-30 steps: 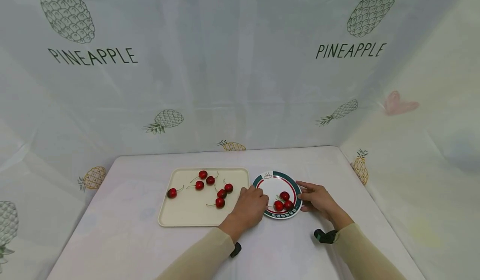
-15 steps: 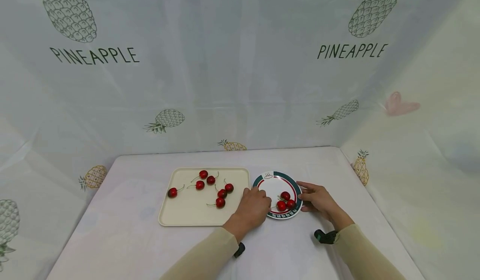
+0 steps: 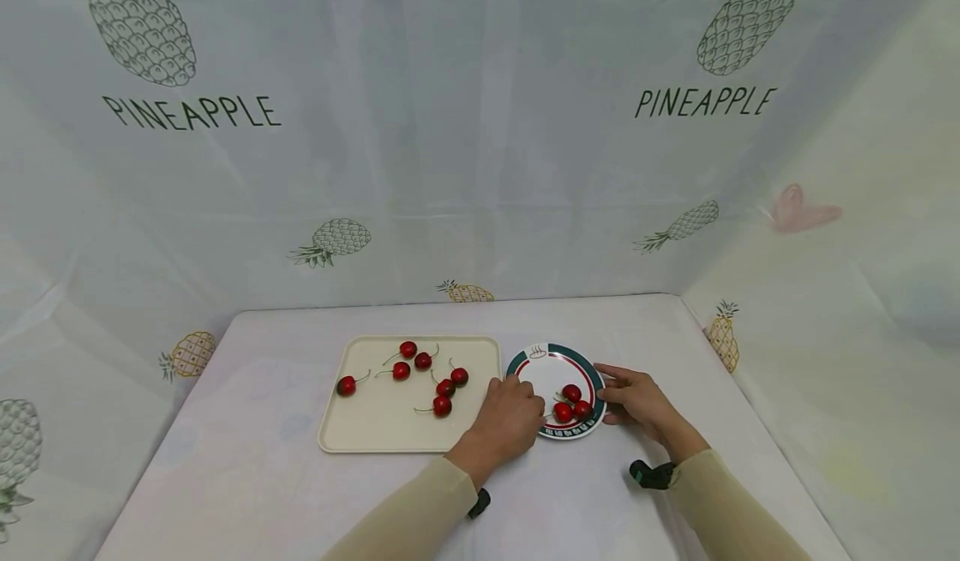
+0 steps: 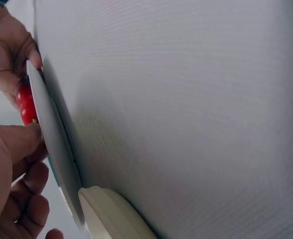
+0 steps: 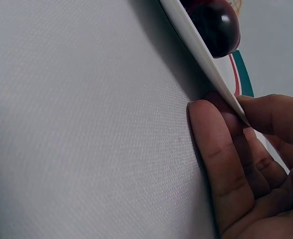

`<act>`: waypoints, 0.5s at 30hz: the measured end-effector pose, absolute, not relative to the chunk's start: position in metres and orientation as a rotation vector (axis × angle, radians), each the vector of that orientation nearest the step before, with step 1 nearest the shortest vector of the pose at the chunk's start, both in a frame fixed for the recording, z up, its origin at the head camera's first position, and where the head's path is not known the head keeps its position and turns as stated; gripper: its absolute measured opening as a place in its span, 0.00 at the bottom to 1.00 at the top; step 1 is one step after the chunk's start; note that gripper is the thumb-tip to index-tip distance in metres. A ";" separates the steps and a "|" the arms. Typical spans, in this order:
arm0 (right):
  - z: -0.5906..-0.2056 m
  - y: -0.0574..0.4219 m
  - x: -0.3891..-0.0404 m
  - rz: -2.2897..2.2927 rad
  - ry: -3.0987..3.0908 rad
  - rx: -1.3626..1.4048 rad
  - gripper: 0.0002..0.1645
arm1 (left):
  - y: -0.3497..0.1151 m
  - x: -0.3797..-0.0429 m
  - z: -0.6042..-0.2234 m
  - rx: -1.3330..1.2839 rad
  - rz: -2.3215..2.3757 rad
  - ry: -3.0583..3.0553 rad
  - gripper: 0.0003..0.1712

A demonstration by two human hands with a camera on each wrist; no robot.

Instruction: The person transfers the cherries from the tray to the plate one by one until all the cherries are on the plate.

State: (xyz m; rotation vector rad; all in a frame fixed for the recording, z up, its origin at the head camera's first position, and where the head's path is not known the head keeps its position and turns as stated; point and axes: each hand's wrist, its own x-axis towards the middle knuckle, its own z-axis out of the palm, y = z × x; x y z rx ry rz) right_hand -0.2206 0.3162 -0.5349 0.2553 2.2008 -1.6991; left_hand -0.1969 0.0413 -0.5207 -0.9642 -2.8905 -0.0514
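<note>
A round white plate (image 3: 547, 378) with a green and red rim bears three red cherries (image 3: 572, 393) towards its front right. My right hand (image 3: 637, 398) pinches the plate's right rim, thumb on top and fingers beneath, as the right wrist view shows on the plate edge (image 5: 206, 62). Over the plate's left edge, my left hand (image 3: 506, 418) has its fingers curled, thumb and finger together beside the nearest cherry (image 3: 562, 413). In the left wrist view, a greenish stem bit shows by that thumb (image 4: 24, 137), so the hand seems to pinch the stem; its fingertips are partly hidden.
Left of the plate lies a cream tray (image 3: 375, 428) with several stemmed cherries (image 3: 442, 407) scattered on it. Its right edge is close to the plate. Both stand on a white-covered table (image 3: 262, 428), with a pineapple-print cloth (image 3: 450, 169) behind.
My left hand has shifted slightly right, and the cherries on the plate have slid a little right with it, now closer together. The right hand has stayed at the plate's rim.
</note>
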 end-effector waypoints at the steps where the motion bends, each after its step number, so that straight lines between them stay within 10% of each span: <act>1: -0.535 0.316 -0.221 -1.700 2.200 0.256 0.35 | 0.041 -0.197 -0.520 -0.965 -0.050 -2.891 0.12; 15: -0.535 0.316 -0.220 -1.709 2.197 0.254 0.35 | 0.026 -0.195 -0.515 -1.026 -0.030 -2.736 0.12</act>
